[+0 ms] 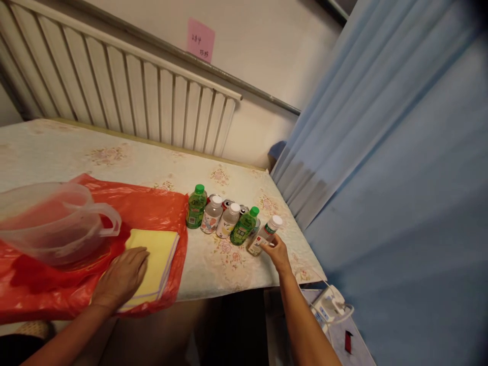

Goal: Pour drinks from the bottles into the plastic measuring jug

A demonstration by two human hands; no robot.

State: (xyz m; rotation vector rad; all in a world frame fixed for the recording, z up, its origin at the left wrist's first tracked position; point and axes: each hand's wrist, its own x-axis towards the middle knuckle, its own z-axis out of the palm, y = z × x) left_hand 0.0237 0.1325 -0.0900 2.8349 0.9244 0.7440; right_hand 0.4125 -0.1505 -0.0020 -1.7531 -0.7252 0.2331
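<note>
My left hand (122, 274) lies flat on a folded yellow cloth (156, 254), fingers stretched out. Beneath the cloth spreads a red plastic bag (145, 203). My right hand (279, 252) is closed around a clear bottle with a white cap (263, 236), which tilts to the right at the end of a row. To its left stand a green bottle (244, 227), two white-capped clear bottles (227, 221) and another green bottle (196, 208). Tops of cans (227, 203) show behind them, mostly hidden.
A translucent plastic jug with a handle (64, 223) rests on the red bag at the left. The flowered tablecloth (152, 162) covers the table. Blue curtain (381, 178) hangs at the right, above a white power strip (328, 307). A radiator (152, 96) runs along the wall.
</note>
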